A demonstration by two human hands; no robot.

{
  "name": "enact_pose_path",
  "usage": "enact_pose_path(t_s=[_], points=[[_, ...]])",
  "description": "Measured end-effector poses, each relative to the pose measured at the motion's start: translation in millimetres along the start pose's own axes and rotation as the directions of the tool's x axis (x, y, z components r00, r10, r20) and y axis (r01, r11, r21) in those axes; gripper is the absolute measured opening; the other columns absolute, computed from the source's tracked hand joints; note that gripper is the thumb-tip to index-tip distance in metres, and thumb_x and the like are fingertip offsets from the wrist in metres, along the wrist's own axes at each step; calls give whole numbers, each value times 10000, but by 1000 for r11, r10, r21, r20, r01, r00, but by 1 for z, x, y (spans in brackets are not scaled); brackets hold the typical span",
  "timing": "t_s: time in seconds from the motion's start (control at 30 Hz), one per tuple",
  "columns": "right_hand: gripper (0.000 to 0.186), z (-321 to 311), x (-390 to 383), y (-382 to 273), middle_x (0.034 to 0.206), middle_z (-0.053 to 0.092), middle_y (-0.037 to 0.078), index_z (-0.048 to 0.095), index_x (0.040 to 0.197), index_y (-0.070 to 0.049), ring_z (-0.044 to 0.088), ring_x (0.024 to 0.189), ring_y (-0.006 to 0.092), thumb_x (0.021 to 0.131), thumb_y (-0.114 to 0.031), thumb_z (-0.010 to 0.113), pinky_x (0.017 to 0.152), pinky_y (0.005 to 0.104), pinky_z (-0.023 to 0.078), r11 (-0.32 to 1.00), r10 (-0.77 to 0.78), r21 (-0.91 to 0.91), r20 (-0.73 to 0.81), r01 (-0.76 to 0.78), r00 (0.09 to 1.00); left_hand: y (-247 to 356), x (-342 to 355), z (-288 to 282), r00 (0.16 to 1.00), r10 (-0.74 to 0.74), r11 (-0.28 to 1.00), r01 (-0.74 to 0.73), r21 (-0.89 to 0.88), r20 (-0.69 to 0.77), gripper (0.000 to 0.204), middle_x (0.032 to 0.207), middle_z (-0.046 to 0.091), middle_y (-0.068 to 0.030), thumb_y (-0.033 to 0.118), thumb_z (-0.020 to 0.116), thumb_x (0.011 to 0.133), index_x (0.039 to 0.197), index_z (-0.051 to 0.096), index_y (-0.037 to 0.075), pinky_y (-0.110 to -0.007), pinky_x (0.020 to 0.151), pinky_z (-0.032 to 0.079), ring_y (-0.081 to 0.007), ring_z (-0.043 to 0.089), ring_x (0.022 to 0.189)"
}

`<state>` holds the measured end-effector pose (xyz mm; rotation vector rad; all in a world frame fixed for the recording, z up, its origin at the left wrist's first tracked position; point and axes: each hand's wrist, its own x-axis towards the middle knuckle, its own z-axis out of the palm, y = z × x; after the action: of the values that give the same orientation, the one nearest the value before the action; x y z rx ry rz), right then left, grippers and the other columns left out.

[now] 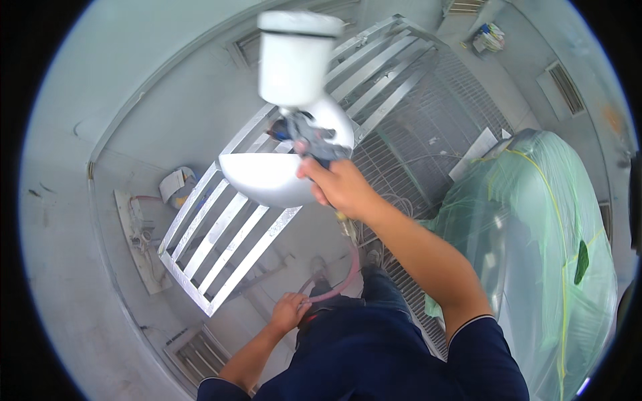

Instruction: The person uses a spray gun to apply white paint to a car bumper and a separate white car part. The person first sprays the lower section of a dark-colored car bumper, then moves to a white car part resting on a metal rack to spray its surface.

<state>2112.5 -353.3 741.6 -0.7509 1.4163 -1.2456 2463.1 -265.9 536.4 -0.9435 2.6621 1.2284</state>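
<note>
My right hand (341, 187) is wrapped round the grip of a spray gun (304, 137), raised in front of me. A white paint cup (296, 67) sits on top of the gun. Behind and below it lies a smooth, curved silvery-white panel (264, 177), partly hidden by the gun and my hand. It rests on a slatted metal rack (227, 217). From the gun's grip a pinkish air hose (351, 267) hangs down in a curve. Near my waist my left hand (291, 312) is closed round that hose.
On the right stands a large shape wrapped in green plastic film (535, 220). Floor grating (428, 140) runs between it and the rack. A covered bucket (178, 184) and a wall-side board with fittings (140, 237) are at left. A bin (488, 39) stands far right.
</note>
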Motion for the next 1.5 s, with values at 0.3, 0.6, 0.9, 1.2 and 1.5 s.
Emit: enact_pose_path(t_s=[0.3, 0.6, 0.9, 1.2, 1.5], points=[[231, -97, 42, 14, 825, 563, 28, 567, 1036, -15, 449, 496, 69, 975, -238, 576, 426, 245, 369, 996, -36, 88, 67, 30, 997, 82, 57, 35, 970, -76, 997, 78, -1, -231, 207, 897, 677, -106, 246, 691, 857, 963, 680, 69, -426, 772, 503, -328, 612, 895], [241, -249, -46, 112, 959, 627, 65, 553, 1147, -23, 492, 534, 93, 1002, -215, 547, 450, 261, 399, 974, 152, 198, -196, -113, 969, 136, 96, 46, 990, 33, 987, -11, 160, -138, 191, 873, 675, -72, 258, 719, 838, 950, 682, 108, -393, 729, 518, -278, 626, 868], [313, -301, -52, 49, 1071, 646, 52, 555, 1219, -24, 505, 543, 80, 1006, -252, 526, 460, 253, 415, 963, -36, -264, -317, -52, 948, 190, 149, 79, 993, 28, 1000, -28, -3, -113, 199, 845, 662, -68, 263, 725, 811, 922, 667, 108, -394, 721, 516, -287, 630, 822], [272, -241, 11, -75, 1116, 685, 74, 619, 1201, -25, 619, 1068, 164, 954, -136, 597, 930, 310, 478, 893, -56, -338, 572, 297, 819, 179, 240, 116, 962, -82, 986, 40, -164, -259, 152, 855, 637, -119, 153, 686, 779, 884, 613, 71, -445, 735, 499, -348, 612, 849], [527, -197, 147, -132, 1089, 626, 162, 536, 1358, -43, 603, 856, 204, 980, -410, 560, 780, 360, 490, 712, 503, -526, 844, 466, 185, 280, 321, 68, 764, -403, 871, 151, -468, -504, 247, 703, 595, -151, 233, 744, 784, 739, 589, 46, -452, 623, 468, -376, 613, 712]])
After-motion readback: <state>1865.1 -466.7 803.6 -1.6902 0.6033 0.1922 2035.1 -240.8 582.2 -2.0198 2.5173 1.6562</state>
